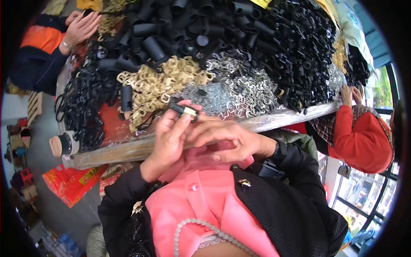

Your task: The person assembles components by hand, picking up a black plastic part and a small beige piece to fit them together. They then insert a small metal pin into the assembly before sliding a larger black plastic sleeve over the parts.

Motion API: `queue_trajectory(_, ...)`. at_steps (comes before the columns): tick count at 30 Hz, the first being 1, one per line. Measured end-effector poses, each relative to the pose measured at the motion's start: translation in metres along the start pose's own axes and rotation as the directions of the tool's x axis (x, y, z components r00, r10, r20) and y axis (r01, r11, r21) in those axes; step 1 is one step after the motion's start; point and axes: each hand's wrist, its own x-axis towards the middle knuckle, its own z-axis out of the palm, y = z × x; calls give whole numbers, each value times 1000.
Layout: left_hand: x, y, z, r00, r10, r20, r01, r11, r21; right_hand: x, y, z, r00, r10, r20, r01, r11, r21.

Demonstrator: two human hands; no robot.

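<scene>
Just above the table's near edge, my left hand (169,139) pinches a small black part (176,108) with a cream-coloured piece (190,112) on it. My right hand (233,137) is close beside it, fingers stretched toward the part and thumb apart. Whether its fingertips touch the part is hard to tell. Straight beyond my hands lie a heap of cream plastic clips (171,79), a patch of tiny grey metal pieces (207,102) and a pile of silver curved pieces (254,85).
Black tubes (154,49) and other black parts (299,51) cover the far side, with more black pieces (83,96) at left. A cup-like container (64,143) stands at the left corner. Another person's hand (83,28) works at upper left; someone in red (361,139) sits at right.
</scene>
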Motion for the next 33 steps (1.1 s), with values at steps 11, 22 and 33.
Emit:
queue_trajectory(11, 8, 41, -30, 925, 308, -221, -297, 951, 84, -40, 1, -15, 975, -99, -200, -152, 361, -920)
queue_trajectory(22, -14, 27, -25, 990, -58, 131, 62, 998, -23, -77, 8, -51, 835, 95, -543, -540, -56, -840)
queue_trajectory(33, -28, 23, -30, 975, -158, 156, 181, 973, -144, -78, 1, -48, 851, 77, -520, -506, -144, -850)
